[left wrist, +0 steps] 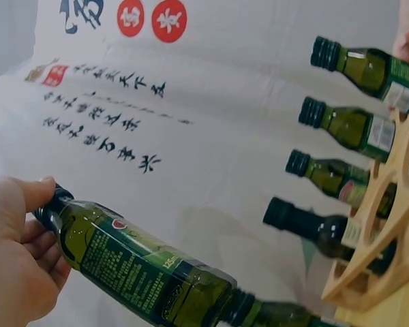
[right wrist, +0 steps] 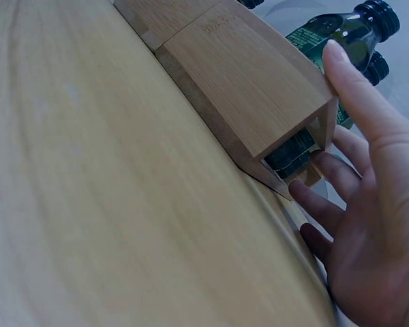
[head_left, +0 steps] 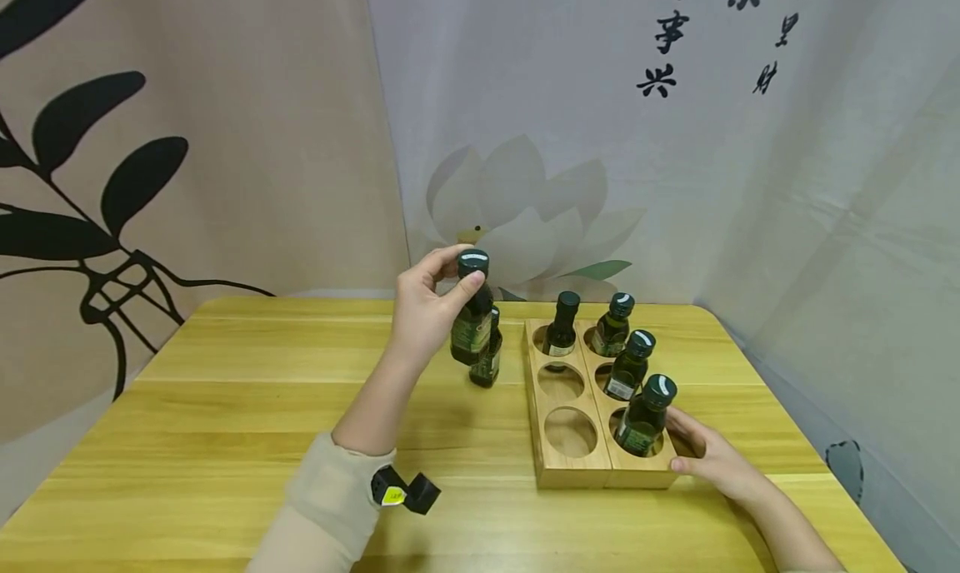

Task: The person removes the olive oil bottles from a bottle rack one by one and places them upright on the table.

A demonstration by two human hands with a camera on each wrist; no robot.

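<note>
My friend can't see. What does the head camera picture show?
A person's left hand holds a green bottle by its cap above a yellow table. The right hand steadies a wooden rack holding four bottles, with two holes empty. Another bottle stands on the table.

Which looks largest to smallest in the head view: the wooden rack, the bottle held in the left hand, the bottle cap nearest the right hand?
1. wooden rack
2. bottle pinched by the left hand
3. cap of the rack's nearest bottle, by the right hand
All lie similarly far off, so the order looks safe.
</note>
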